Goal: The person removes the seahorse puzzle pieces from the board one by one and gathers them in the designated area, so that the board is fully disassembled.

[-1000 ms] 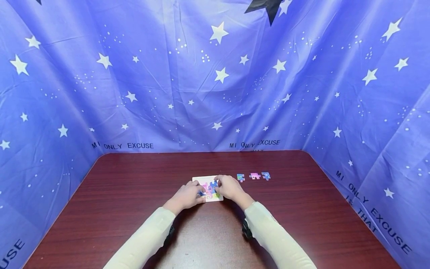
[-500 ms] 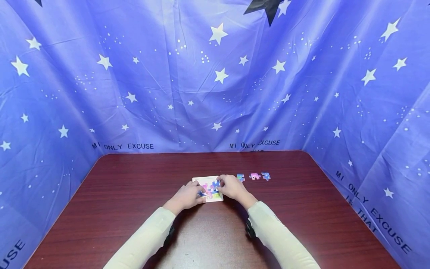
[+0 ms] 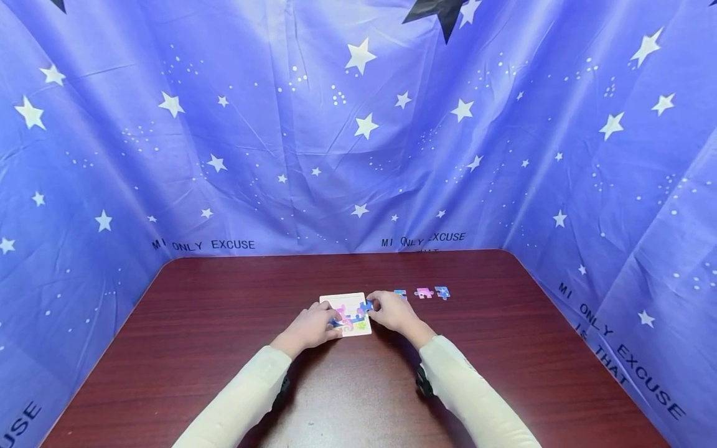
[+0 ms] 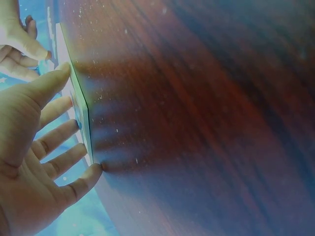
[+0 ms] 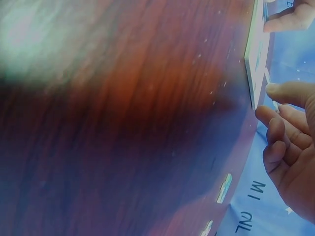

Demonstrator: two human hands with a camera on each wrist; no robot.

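Note:
A small white-framed puzzle board [image 3: 343, 297] with pink, blue and green pieces lies flat near the table's middle. My left hand [image 3: 310, 325] rests on its left side, fingers fairly straight; in the left wrist view the fingertips [image 4: 78, 124] spread along the board edge [image 4: 81, 98]. At the board's right side, my right hand [image 3: 392, 310] pinches a blue puzzle piece [image 3: 366, 307] between thumb and fingers. From the right wrist view, that piece shows as a thin edge [image 5: 267, 75] raised over the board. A pale patch shows on the board where pieces are out.
Beyond the right hand lie a blue-green puzzle piece [image 3: 400, 293], partly covered by that hand, a pink piece [image 3: 424, 293] and a blue piece [image 3: 443, 292]. Blue curtain [image 3: 313, 124] with stars surrounds the far and side edges of the dark red table [image 3: 224, 348].
My right hand has moved a little to the right, drawing the blue puzzle piece from the board's middle to its right edge. The left hand stays in place.

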